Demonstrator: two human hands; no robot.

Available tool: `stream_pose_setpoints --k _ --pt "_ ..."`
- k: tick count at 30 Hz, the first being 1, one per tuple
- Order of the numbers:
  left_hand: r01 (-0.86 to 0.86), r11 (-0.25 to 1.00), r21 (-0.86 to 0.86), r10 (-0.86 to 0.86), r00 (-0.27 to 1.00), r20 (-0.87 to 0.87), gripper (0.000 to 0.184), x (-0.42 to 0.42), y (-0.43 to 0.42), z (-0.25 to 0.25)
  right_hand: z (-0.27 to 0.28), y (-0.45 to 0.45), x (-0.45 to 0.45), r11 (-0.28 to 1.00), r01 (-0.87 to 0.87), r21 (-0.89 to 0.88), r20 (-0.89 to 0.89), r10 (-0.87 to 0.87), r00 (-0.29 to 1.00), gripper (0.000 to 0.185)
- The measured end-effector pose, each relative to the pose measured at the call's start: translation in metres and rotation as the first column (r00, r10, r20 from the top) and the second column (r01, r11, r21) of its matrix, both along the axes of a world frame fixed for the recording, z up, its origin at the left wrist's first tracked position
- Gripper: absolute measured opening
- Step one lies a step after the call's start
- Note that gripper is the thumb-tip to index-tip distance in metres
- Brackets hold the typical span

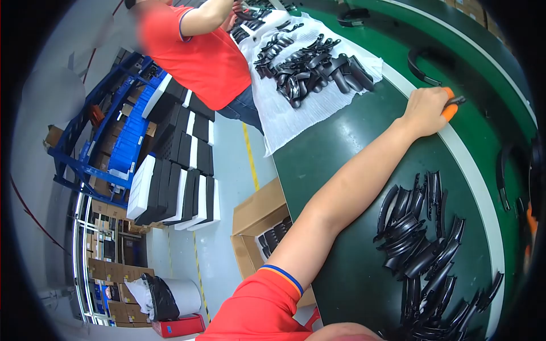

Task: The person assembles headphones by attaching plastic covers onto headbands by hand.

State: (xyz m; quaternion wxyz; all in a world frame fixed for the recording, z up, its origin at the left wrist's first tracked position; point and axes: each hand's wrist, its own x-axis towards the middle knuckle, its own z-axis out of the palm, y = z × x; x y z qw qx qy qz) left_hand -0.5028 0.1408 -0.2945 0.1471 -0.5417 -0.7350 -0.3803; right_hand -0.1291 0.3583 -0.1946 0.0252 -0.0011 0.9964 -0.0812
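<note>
My left arm reaches across the dark green table (347, 139). My left hand (425, 112) is closed around a tool with orange handles (449, 112), above the table's pale edge strip. Several curved glossy black parts (406, 244) lie in a loose pile below my forearm. More black parts (313, 71) rest on a white cloth (301, 116) farther up the table. My right hand is not in view; blurred skin at the bottom edge cannot be identified.
A co-worker in a red shirt (199, 62) stands beside the cloth, handling something at the top. An open cardboard box (247, 250) is by the table's left edge. Black and white stacks (176, 193) and a blue rack (85, 165) stand left. Black curved pieces (418, 65) lie on the green surface right.
</note>
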Motion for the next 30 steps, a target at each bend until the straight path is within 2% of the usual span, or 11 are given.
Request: stream_pose_setpoints --k 2,4,5,6,8,11,13,15,19,23,30 --pt "-0.024 0.994 0.105 0.023 1.0 0.017 0.022 0.004 -0.001 0.007 0.0 0.008 -0.006 0.999 0.022 0.028 -0.209 -0.016 0.978 0.048" --pt "-0.032 0.963 0.267 0.015 0.998 0.066 0.022 -0.007 0.004 0.001 -0.009 0.027 -0.044 0.965 0.023 -0.26 -0.256 -0.092 0.962 0.047" --pt "-0.082 0.987 0.141 0.047 0.97 0.237 0.022 -0.013 0.004 0.003 -0.011 0.02 -0.072 0.891 0.07 -0.449 -0.208 -0.181 0.961 0.048" --pt "-0.022 0.973 0.231 -0.035 0.971 0.238 0.023 -0.033 0.009 -0.012 -0.027 -0.012 -0.103 0.957 0.041 -0.287 -0.569 -0.205 0.796 0.023" --pt "-0.063 0.941 0.332 -0.132 0.835 0.534 0.027 -0.03 0.012 0.002 -0.039 0.014 -0.153 0.988 -0.088 -0.125 -0.418 0.028 0.908 0.031" --pt "-0.069 0.923 0.378 -0.205 0.744 0.636 0.026 -0.036 0.031 0.018 -0.06 0.014 -0.209 0.967 0.254 0.015 -0.353 -0.232 0.907 0.036" --pt "-0.099 0.922 0.374 -0.128 0.834 0.536 0.025 -0.034 0.041 0.008 -0.068 0.023 -0.219 0.965 0.262 0.019 -0.314 -0.243 0.918 0.037" --pt "0.004 0.967 0.253 -0.103 0.92 0.378 0.023 -0.036 0.039 0.0 -0.055 0.018 -0.226 0.917 0.391 0.082 -0.036 -0.389 0.92 0.03" --pt "-0.008 0.95 0.311 -0.092 0.948 0.305 0.024 -0.047 0.041 -0.01 -0.066 0.04 -0.227 0.988 0.151 -0.026 -0.455 -0.146 0.878 0.016" --pt "0.038 0.945 0.325 -0.146 0.938 0.315 0.025 -0.046 0.035 -0.007 -0.014 0.045 -0.227 0.991 -0.019 -0.133 -0.586 -0.063 0.808 0.02" --pt "0.098 0.925 0.367 -0.159 0.977 0.14 0.024 -0.045 0.039 -0.007 0.01 0.008 -0.2 0.99 0.043 -0.135 -0.52 -0.108 0.848 0.021"
